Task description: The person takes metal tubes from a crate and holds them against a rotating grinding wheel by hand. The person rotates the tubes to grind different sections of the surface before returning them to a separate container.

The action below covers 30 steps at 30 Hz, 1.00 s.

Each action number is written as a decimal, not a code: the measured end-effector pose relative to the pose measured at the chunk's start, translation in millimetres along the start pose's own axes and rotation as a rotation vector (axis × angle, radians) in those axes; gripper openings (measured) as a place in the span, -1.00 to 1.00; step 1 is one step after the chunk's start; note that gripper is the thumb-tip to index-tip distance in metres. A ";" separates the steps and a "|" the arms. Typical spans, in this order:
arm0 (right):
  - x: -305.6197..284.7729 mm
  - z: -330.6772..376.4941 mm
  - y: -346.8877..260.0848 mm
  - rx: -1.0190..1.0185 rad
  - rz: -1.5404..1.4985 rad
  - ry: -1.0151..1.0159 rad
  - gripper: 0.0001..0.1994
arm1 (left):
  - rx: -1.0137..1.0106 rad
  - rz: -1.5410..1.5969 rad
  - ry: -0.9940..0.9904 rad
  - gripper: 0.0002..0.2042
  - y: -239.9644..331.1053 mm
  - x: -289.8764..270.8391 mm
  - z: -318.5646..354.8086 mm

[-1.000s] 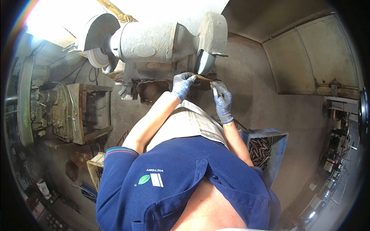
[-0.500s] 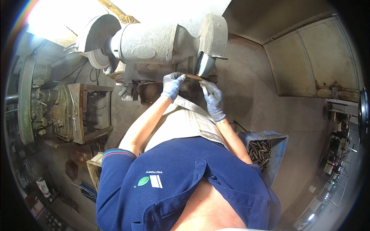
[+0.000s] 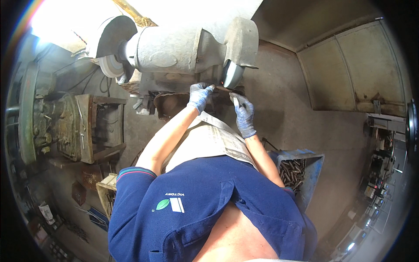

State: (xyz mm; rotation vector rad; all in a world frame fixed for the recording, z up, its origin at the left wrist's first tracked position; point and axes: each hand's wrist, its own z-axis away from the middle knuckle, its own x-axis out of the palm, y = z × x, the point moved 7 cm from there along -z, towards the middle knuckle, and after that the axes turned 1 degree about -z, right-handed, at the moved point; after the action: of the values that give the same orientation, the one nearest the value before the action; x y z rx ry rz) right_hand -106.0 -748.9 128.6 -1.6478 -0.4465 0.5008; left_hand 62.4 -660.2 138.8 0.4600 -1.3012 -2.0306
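A grey double-ended bench grinder (image 3: 168,50) stands in front of me. At its right wheel (image 3: 234,75), a thin, narrow metal strip (image 3: 224,89) spans between my hands. My left hand (image 3: 201,96), in a blue-grey coated glove, pinches the strip's left end. My right hand (image 3: 243,113), gloved alike, is closed at its right end, thumb raised along the near side. A small orange glow shows where the strip meets the wheel's lower left edge. The strip's exact kind cannot be made out.
A blue crate (image 3: 315,163) of small metal parts (image 3: 293,171) stands by my right elbow; a pale bin (image 3: 106,192) is at my left. Left stands a green machine (image 3: 65,126) with a metal frame. The grinder's left wheel (image 3: 111,66) is partly exposed. A metal cabinet (image 3: 353,70) stands right.
Both hands have shifted slightly to the right with the strip. The strip has turned from a pale, broad face to a dark, thin edge, and the orange glow is brighter.
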 end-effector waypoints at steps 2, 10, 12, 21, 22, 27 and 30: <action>12.2 -0.9 -2.5 0.052 -0.001 -0.054 -0.78 | 0.058 0.058 0.013 -0.89 -7.5 -10.1 -6.2; 36.1 1.0 -6.3 0.074 -0.237 -0.097 -0.78 | 0.150 0.027 0.038 -0.90 -22.5 -39.6 -14.6; 37.6 6.8 -22.0 -0.020 -0.189 -0.110 -0.78 | 0.197 0.145 -0.007 -0.89 -17.4 -42.3 -0.8; 40.5 60.8 -137.6 -0.533 0.413 -0.111 -0.61 | 0.440 0.077 -0.110 -0.81 18.0 -55.3 73.0; 39.2 66.1 -138.0 -0.490 0.389 -0.106 -0.59 | 0.446 0.087 -0.129 -0.81 19.3 -52.3 77.3; 23.2 92.8 -153.7 -0.422 0.368 -0.030 -0.59 | 0.263 0.063 -0.229 -0.84 22.5 -29.7 101.2; 5.2 105.8 -137.3 -0.280 0.360 0.001 -0.60 | 0.193 0.028 -0.340 -0.87 2.0 -13.9 102.0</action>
State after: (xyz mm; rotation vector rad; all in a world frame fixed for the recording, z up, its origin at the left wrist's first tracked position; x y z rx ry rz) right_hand -161.7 -641.2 252.6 -2.0135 -0.2239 0.7289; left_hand 10.7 -583.8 184.5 0.1832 -1.7070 -2.0282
